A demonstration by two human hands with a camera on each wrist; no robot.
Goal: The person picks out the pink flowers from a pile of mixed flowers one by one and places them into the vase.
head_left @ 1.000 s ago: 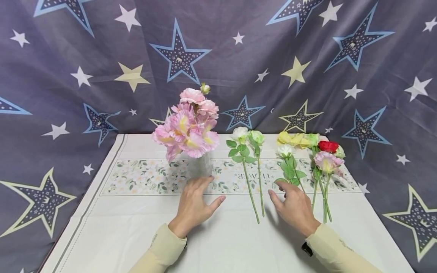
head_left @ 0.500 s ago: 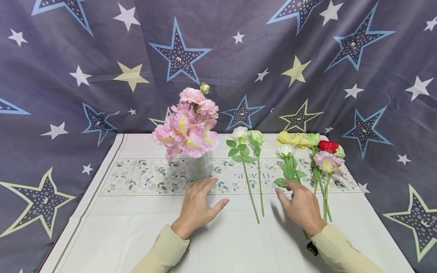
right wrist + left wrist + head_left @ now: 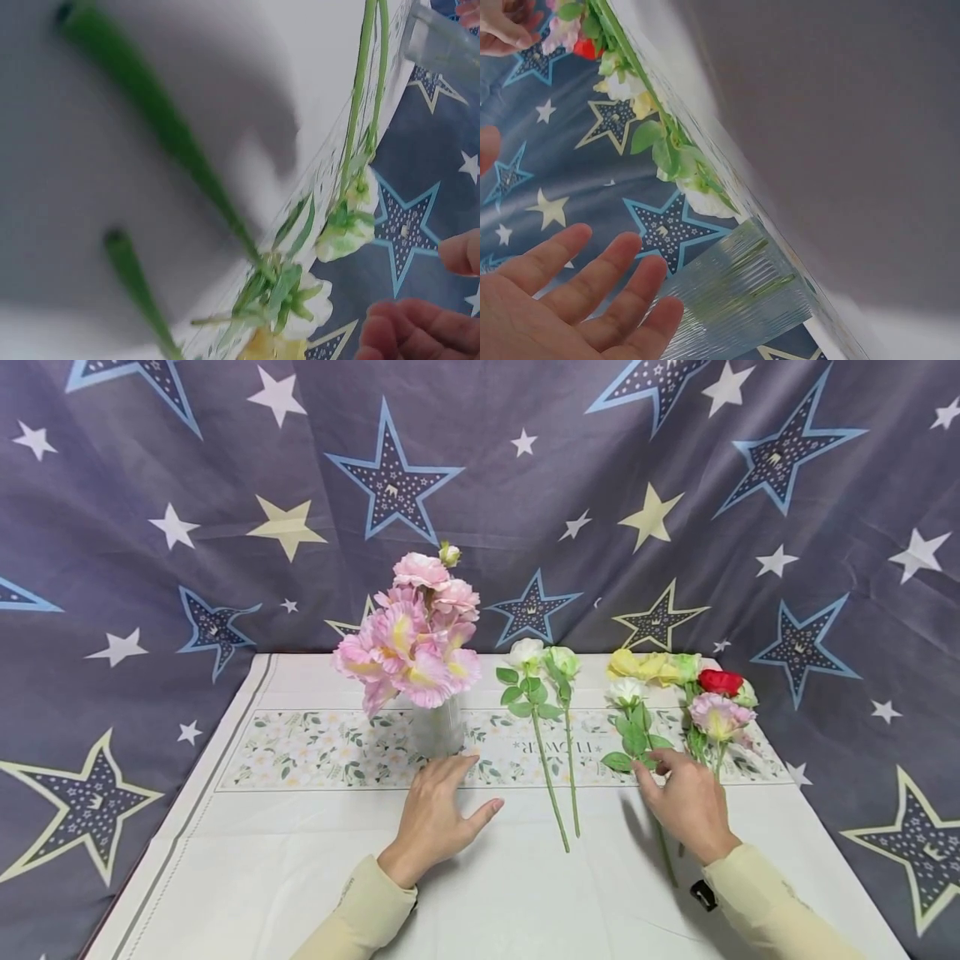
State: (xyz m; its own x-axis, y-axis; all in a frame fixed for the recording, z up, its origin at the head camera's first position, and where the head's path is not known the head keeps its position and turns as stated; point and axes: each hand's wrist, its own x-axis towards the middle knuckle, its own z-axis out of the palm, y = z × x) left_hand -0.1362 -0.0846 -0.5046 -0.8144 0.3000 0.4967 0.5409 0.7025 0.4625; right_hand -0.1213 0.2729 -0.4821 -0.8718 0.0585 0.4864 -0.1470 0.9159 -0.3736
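My left hand (image 3: 435, 810) hovers just in front of a clear ribbed vase (image 3: 441, 731), fingers spread and thumb out, holding nothing. Several pink flowers (image 3: 408, 643) stand upright in the vase. In the left wrist view, the vase (image 3: 739, 296) lies beyond my fingertips, with green stems showing through its wall. On the right, my right hand (image 3: 686, 806) is above the stems of the right-hand flowers, fingers slightly bent. A white rose (image 3: 627, 692) with green leaves lies closest to its fingertips. The right wrist view shows a gap between thumb and fingers (image 3: 412, 334), with nothing held there.
A white rose (image 3: 527, 656) and a pale green rose (image 3: 564, 662) lie between my hands. Farther right lie a yellow flower (image 3: 643, 668), a red rose (image 3: 721, 682) and a pink-purple flower (image 3: 720, 717). A floral runner (image 3: 322, 752) crosses the white table; a star-patterned curtain (image 3: 480, 460) hangs behind.
My right hand has moved rightward, now over the stems of the right-hand flowers. My left hand has drifted slightly right and toward me, staying near the vase. The flowers have not visibly moved.
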